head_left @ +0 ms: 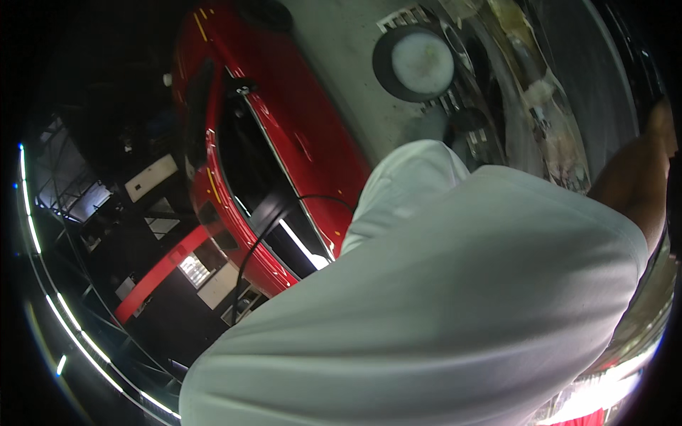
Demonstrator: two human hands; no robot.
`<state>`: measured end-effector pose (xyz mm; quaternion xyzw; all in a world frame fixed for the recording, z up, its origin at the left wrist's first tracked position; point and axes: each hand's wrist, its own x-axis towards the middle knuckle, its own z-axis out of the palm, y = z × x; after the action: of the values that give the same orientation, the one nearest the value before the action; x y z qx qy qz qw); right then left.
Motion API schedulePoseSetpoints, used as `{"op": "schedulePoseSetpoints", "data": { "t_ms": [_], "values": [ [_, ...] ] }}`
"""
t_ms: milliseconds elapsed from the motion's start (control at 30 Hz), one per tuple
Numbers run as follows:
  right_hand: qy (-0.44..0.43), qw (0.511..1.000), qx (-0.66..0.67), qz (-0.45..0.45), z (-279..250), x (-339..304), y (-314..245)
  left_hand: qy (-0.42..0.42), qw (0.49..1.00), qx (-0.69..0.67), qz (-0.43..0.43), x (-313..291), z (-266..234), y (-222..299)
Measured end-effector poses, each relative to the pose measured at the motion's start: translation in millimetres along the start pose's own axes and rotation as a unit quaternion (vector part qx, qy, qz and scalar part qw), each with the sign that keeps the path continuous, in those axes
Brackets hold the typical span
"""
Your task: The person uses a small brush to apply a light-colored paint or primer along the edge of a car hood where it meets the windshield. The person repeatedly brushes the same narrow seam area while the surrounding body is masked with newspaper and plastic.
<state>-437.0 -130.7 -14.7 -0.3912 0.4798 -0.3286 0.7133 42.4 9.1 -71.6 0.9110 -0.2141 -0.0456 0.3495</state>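
My bare arm (625,177) comes out of a wide white sleeve (462,263) that covers much of the lower picture. At the far right rim my right hand (665,126) is partly cut off, close to a dark glossy surface (643,57). Its fingers and anything in them are hidden. My left hand does not show. A dark round bucket (383,65) stands on the grey floor ahead, with whitish, foamy-looking liquid (424,62) in it. Crumpled clear plastic sheeting (554,128) lies to the right of the bucket.
A red car (305,121) with yellow tape strips stands at the left on the grey floor (334,50). In front of it loops a black cable (245,259). Strip lights (85,348) and a red beam (160,273) show in the dark left background.
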Motion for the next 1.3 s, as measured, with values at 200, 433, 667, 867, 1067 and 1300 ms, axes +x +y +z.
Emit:
{"op": "schedulePoseSetpoints", "data": {
  "t_ms": [200,433,667,867,1067,1300],
  "values": [
    [-0.02,0.999,-0.03,-0.038,1.3,6.5,-21.6,-0.003,1.0,-0.016,-0.008,-12.6,-2.2,10.1],
    [-0.037,0.985,-0.028,-0.167,11.3,-8.5,-24.6,0.007,1.0,-0.006,-0.017,-27.5,-36.7,42.7],
    [0.131,0.957,0.136,-0.221,61.7,-64.1,-40.3,0.052,0.998,0.032,0.035,-18.1,-50.5,64.3],
    [0.121,0.945,0.21,-0.219,51.5,-100.6,-39.2,0.086,0.992,0.062,0.073,-17.9,-35.8,62.9],
    [0.141,0.932,0.27,-0.197,39.5,-115.6,-4.0,0.104,0.989,0.041,0.097,-26.2,-36.2,56.2],
    [0.17,0.919,0.298,-0.193,33.0,-120.6,2.1,0.089,0.991,0.051,0.082,-24.7,-34.7,58.8]
  ]
}}
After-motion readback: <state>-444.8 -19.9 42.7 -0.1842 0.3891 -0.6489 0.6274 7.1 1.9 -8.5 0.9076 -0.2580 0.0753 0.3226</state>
